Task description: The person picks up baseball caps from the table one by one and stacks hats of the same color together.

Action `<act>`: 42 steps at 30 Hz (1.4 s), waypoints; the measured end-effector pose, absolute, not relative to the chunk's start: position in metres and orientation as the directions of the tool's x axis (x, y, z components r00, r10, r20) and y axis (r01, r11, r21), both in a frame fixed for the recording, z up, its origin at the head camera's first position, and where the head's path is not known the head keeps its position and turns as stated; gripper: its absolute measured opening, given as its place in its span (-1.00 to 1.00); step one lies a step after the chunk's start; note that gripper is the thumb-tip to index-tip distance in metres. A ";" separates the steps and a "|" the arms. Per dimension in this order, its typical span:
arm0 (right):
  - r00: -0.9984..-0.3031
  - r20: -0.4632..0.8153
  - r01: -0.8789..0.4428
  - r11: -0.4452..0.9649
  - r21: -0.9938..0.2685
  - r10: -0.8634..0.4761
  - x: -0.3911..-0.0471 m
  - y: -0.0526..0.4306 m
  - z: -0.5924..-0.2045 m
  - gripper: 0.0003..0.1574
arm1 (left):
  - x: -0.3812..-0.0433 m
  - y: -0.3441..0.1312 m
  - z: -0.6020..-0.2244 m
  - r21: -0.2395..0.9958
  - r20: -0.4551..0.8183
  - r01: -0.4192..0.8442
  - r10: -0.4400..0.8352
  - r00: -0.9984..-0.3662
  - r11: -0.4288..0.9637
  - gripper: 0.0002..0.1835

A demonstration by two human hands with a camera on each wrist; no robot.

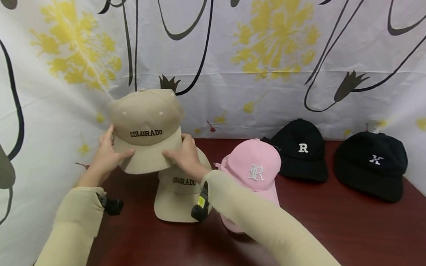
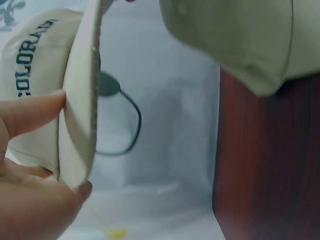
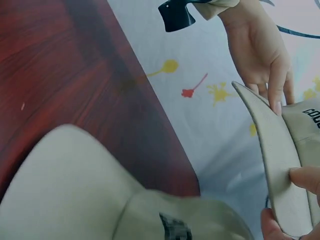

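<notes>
Both hands hold up a beige baseball cap (image 1: 146, 116) with COLORADO on its front, raised above the table at the left. My left hand (image 1: 106, 155) pinches the left edge of its brim, thumb on top. On the brim's right edge, my right hand (image 1: 186, 153) grips the same way. In the left wrist view, the left thumb presses the brim (image 2: 80, 100) and fingertips show beneath it. A second beige COLORADO cap (image 1: 175, 204) lies on the table below, partly hidden by the right wrist and the raised cap.
A pink cap (image 1: 253, 159) rests right of the lower beige cap, partly behind the right sleeve. Farther right sit a black cap with an R (image 1: 300, 160) and another black cap (image 1: 371, 176). A patterned white cloth (image 1: 208, 56) hangs behind the dark red table (image 1: 139, 251).
</notes>
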State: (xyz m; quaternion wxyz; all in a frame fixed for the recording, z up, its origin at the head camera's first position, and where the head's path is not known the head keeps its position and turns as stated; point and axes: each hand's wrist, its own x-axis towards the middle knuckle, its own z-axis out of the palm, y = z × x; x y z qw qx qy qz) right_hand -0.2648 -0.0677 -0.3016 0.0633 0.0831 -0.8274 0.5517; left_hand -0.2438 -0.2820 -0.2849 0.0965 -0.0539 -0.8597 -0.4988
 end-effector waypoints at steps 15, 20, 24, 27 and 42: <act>-0.970 0.148 -0.228 0.528 -0.818 -0.191 -0.256 -0.026 -0.311 0.16 | -0.234 -0.245 -0.297 0.870 0.171 0.160 0.019 -0.985 0.466 0.06; -0.969 0.135 -0.226 0.528 -0.819 -0.206 -0.253 -0.016 -0.315 0.15 | -0.231 -0.237 -0.304 0.880 0.161 0.160 0.036 -0.986 0.447 0.07; -0.965 0.146 -0.241 0.524 -0.817 -0.216 -0.251 -0.008 -0.322 0.16 | -0.231 -0.231 -0.310 0.882 0.149 0.154 0.048 -0.988 0.445 0.07; -0.966 0.142 -0.239 0.536 -0.810 -0.216 -0.248 -0.003 -0.326 0.15 | -0.231 -0.227 -0.315 0.884 0.137 0.146 0.053 -0.989 0.445 0.07; -0.953 0.199 -0.294 0.537 -0.791 -0.228 -0.241 0.008 -0.351 0.15 | -0.233 -0.212 -0.337 0.866 0.107 0.115 0.044 -0.993 0.487 0.11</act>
